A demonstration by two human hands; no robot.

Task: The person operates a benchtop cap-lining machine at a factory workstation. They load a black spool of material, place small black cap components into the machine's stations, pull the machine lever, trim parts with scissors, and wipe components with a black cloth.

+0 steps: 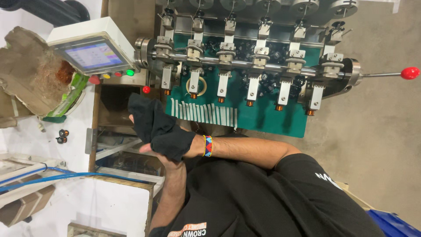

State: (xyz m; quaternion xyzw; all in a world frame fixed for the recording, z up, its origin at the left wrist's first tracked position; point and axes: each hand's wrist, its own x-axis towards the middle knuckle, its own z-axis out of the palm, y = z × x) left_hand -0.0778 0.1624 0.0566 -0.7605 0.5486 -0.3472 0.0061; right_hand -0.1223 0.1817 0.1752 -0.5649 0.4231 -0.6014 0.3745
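Pulling a black glove [160, 129] over my right hand [171, 141], I have both hands together at the middle of the view, just below the winding machine [245, 61]. The glove covers my right hand from wrist to fingertips, and its fingers stretch out loosely toward 11 o'clock. A beaded bracelet [208, 145] sits on that wrist, right at the glove's cuff. My left hand [149, 150] comes up from 6 o'clock and is clamped on the glove from underneath, with bare fingertips showing along its 9 o'clock edge.

At 12 o'clock from my hands, the machine carries 6 arms in a row, each ending in a small copper coil [221, 99]. They hang over a green mat [267, 120], where a row of white strips [204, 113] lies just beside my gloved fingers. A roll of tape [201, 86] rests on the mat between 2 of the arms. A lever with a red knob [410, 73] sticks out of the machine toward 3 o'clock.

Toward 10 o'clock is a control panel [92, 55] with a lit screen and a green button [130, 72] on its edge. A torn cardboard box [24, 70] lies at 9 o'clock of it. Blue hoses [66, 175] cross the white counter [105, 206] near 8 o'clock.
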